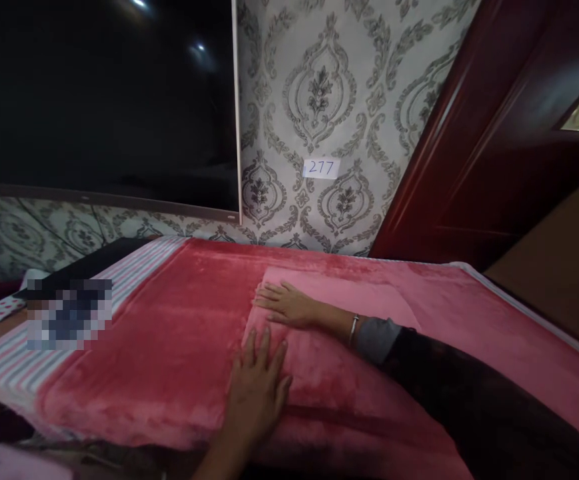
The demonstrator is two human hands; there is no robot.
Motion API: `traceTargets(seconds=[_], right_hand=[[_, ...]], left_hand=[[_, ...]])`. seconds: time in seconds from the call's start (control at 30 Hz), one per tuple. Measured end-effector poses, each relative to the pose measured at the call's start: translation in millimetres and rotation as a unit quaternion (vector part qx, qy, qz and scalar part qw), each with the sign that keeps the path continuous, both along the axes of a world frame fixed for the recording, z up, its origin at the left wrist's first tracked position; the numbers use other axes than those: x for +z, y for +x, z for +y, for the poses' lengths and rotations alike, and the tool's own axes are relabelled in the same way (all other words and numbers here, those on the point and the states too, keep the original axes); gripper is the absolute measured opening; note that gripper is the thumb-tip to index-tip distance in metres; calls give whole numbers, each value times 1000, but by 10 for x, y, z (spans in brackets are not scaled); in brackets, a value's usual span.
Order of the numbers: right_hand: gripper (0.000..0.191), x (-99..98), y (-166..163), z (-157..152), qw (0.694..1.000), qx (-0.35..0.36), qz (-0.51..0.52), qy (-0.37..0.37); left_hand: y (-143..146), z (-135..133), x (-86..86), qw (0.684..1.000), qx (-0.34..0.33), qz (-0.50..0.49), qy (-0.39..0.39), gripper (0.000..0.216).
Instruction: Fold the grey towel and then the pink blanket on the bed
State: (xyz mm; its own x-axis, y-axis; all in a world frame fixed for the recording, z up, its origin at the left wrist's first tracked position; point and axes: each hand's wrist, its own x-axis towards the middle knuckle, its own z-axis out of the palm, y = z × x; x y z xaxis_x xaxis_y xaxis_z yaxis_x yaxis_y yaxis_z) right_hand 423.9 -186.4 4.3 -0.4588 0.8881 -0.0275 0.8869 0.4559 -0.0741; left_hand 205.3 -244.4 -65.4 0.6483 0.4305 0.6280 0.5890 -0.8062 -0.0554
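Observation:
A thick red plush blanket [169,333] lies spread over a bed, with a folded pink layer [349,293] on top of it at the middle. My left hand [258,383] rests flat on the fold's near left edge, fingers stretched out and slightly spread. My right hand [289,303] lies flat on the fold's far left edge, fingers pointing left, open. A bangle [353,329] sits on the right wrist, and a dark sleeve covers that arm. Neither hand holds anything.
A striped sheet [14,367] shows under the blanket at the left. A large dark screen [99,93] hangs on the patterned wall, beside a small label reading 277 [320,167]. A dark red wooden door [494,133] stands at the right.

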Motion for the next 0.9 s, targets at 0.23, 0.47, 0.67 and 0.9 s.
traceTargets(seconds=[0.23,0.47,0.67,0.9], right_hand=[[60,-115,309,514,994,-108,22,-14],[58,-139,384,665,978,-200,59,-27],[59,27,302,598,963,-264,44,-21],[62,138,250,-686,973,-224,60,11]], left_hand=[[18,-46,-121,1000,4,-12,-26,52],[2,-18,-139,999,-2,-23,-39,54],[0,-4,-92,999,5,-15,-30,51],[0,-5,27,998,-8,10,-63,48]])
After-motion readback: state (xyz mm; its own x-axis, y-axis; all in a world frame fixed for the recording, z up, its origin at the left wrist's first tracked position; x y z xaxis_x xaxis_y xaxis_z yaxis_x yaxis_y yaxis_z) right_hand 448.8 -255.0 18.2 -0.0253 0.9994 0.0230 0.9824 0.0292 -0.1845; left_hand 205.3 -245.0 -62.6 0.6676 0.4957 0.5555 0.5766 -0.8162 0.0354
